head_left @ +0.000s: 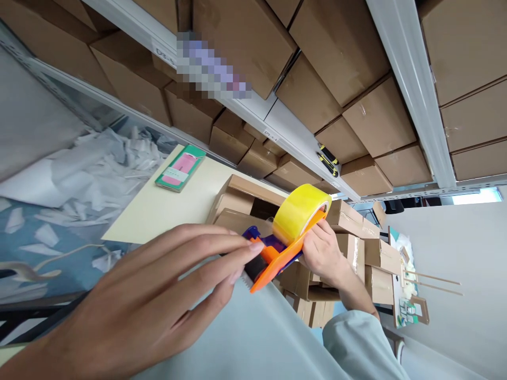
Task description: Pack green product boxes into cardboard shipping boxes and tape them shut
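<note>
My right hand (321, 247) is closed around an orange and blue tape dispenser (273, 265), gripping it at its far end. A thick roll of yellowish packing tape (295, 212) is mounted on it. My left hand (170, 287) reaches across with its fingers stretched out, its fingertips at the dispenser's dark roller beside the toothed cutting edge. The left thumb is hidden, and I cannot see a loose tape end between the fingers. Behind the dispenser, a cardboard box (233, 196) with raised flaps rests on the pale table (148, 211), partly covered by my hands.
A green and pink packet (180, 169) lies on the table. Shelves packed with cardboard boxes (317, 95) run along the back, with two yellow-black cutters (328, 159) on one shelf. White paper scraps (114, 163) are heaped at left. More boxes (350, 248) are stacked at right.
</note>
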A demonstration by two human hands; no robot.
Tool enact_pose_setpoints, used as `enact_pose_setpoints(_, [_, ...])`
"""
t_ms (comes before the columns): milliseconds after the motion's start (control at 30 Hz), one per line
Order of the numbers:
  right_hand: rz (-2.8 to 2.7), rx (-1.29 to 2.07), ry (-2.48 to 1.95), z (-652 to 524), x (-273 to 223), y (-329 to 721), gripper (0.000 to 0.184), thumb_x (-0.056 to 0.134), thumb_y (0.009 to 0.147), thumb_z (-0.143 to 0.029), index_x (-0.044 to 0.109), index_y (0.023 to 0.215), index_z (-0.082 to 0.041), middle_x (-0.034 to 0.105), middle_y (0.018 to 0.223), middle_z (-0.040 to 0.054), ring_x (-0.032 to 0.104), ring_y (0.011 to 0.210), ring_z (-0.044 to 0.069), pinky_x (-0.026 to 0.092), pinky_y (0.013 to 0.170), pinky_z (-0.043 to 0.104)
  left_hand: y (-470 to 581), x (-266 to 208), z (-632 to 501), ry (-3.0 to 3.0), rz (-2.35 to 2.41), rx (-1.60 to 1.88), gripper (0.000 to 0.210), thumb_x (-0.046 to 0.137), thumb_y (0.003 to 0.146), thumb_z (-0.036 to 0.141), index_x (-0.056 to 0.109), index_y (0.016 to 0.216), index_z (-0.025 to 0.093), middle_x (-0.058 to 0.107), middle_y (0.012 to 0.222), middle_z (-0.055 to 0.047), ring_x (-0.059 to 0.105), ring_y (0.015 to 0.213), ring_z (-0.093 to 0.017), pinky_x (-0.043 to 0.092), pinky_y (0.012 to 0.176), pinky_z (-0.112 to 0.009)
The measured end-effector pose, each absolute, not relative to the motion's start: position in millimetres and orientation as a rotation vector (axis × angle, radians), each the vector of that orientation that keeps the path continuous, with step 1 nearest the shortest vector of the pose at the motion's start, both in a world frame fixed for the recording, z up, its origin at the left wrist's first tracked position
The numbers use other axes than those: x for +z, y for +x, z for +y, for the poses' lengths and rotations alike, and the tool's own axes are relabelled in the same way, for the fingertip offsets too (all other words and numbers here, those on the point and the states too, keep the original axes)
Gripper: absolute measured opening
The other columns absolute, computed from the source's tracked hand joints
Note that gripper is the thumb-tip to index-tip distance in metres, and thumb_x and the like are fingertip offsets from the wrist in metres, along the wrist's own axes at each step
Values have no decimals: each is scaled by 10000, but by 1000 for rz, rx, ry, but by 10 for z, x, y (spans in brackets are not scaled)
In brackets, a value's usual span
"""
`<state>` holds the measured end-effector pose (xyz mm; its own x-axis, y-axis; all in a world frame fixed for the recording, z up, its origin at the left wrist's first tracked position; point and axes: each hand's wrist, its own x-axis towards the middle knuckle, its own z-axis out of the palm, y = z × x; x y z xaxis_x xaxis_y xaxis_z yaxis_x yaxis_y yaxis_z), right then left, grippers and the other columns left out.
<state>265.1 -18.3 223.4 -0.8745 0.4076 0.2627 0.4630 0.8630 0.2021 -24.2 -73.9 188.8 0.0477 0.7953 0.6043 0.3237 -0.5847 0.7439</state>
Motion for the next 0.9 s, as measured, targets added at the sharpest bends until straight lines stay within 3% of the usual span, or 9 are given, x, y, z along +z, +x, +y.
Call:
enact_pose_setpoints(133, [-2817,-414,-667,-183,2263,2634,317,513,1082,-52,553,827,-238,600,757,11,526,721,186,475,796,331,-220,1862,-766,1904,1145,1486,816,666,946,177,517,1606,634,856,1171,116,849,974,-302,735,946,-470])
enact_pose_setpoints(333, [-2829,-417,-654,-187,2265,2650,337,519,1077,-47,586,797,-222,616,774,27,519,747,195,446,804,343,-196,1841,-791,1957,1153,1483,851,656,950,143,480,1644,603,860,1154,114,851,998,-281,737,944,-418])
enact_pose_setpoints(500, [-2844,-437,-651,-186,2268,2651,340,552,1078,-53,595,785,-219,608,770,25,499,742,198,435,827,349,-210,1866,-757,1932,1127,1531,859,685,929,122,516,1613,613,867,1095,111,854,920,-277,751,906,-409])
enact_pose_setpoints(633, [-2834,-431,-643,-183,2301,2623,376,497,1086,-34,578,769,-218,589,751,23,478,727,190,432,805,332,-221,1835,-728,2058,1119,1586,880,694,950,123,454,1652,597,873,1060,97,850,855,-247,750,871,-349])
enact_pose_setpoints(767, [-2860,-411,-664,-190,2294,2642,347,494,1084,-35,580,801,-215,601,766,21,502,734,187,446,826,334,-257,1722,-833,2108,1118,1573,888,686,948,95,457,1663,571,875,1093,95,853,906,-225,723,971,-326])
enact_pose_setpoints(900, [-2907,-307,-679,-189,2233,2682,232,550,1051,-49,612,904,-217,643,797,23,569,748,196,493,866,353,-292,1641,-962,1978,1156,1478,784,612,977,123,547,1609,583,858,1217,92,839,1090,-261,676,1102,-420])
